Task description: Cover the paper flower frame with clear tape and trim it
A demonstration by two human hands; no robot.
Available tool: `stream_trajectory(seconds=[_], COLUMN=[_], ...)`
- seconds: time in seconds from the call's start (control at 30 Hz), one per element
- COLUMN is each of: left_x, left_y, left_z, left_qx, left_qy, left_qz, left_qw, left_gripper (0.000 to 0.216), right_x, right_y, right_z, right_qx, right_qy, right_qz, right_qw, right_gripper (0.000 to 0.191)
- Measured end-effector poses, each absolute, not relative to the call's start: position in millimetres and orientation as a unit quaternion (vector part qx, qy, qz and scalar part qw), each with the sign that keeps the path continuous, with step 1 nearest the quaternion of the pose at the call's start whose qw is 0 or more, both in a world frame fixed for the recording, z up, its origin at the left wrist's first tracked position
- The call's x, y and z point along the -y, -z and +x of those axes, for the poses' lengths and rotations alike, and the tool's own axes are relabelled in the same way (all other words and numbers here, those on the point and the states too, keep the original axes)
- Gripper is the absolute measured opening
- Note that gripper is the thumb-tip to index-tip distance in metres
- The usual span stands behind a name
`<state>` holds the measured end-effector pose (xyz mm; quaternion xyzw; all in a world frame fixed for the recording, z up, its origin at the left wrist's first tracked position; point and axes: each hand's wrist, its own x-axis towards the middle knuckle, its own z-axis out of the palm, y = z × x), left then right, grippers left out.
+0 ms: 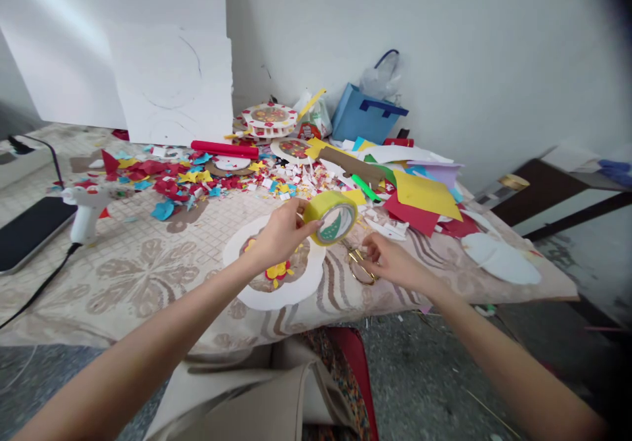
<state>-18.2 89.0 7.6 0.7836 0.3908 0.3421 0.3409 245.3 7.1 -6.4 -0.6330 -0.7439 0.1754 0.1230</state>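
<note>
Along the table's (550, 287) near edge, the left hand (285, 230) clamps the tape (332, 203) between thumb and fingers, up by the right rim of the disc (316, 273). To its right, the right hand (388, 260) curls its fingers at the scissors' (356, 260) handles; I cannot tell whether they grip. Patterned cloth (162, 270) stretches between disc and glue gun (87, 214); scraps (306, 181) crowd the far side.

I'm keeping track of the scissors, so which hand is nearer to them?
Right. The right hand is at the handle end of the scissors; the left hand is off to their left, holding the yellow tape roll.
</note>
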Motion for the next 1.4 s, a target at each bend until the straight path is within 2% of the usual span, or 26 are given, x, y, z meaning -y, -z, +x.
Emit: stream_trajectory(seconds=[0.1,0.23,0.43,0.53,0.63,0.87,1.4], left_x=[-92.0,-95.4,-97.5,-101.4,-106.4,-108.4,-102.0], left_y=[-4.7,-1.0,1.9,9.2,19.2,23.8,16.8], left_z=[-16.5,-14.1,-14.0,-12.9,-11.4,-8.3,-2.2], left_qx=[-0.399,-0.414,-0.416,-0.411,-0.404,-0.413,-0.433], left_qy=[-0.357,-0.38,-0.415,-0.43,-0.439,-0.433,-0.429], left_qz=[0.766,0.734,0.693,0.677,0.672,0.69,0.681], left_qw=[0.355,0.381,0.417,0.433,0.439,0.407,0.406], left_gripper=[0.035,0.035,0.031,0.032,0.033,0.032,0.027], right_x=[-2.2,-3.0,16.2,29.8,38.0,37.5,13.9], right_y=[25.7,33.3,36.3,38.8,40.3,38.6,42.4], right_z=[235.8,231.0,238.5,234.2,223.8,201.5,167.5], right_qx=[0.735,0.708,0.669,0.664,0.67,0.702,0.671], right_qy=[-0.132,-0.107,-0.114,-0.127,-0.107,0.022,0.068], right_qz=[-0.661,-0.696,-0.721,-0.722,-0.724,-0.711,-0.738], right_qw=[0.074,0.06,0.138,0.148,0.122,0.035,0.006], right_gripper=[0.02,0.023,0.035,0.022,0.012,0.031,0.032])
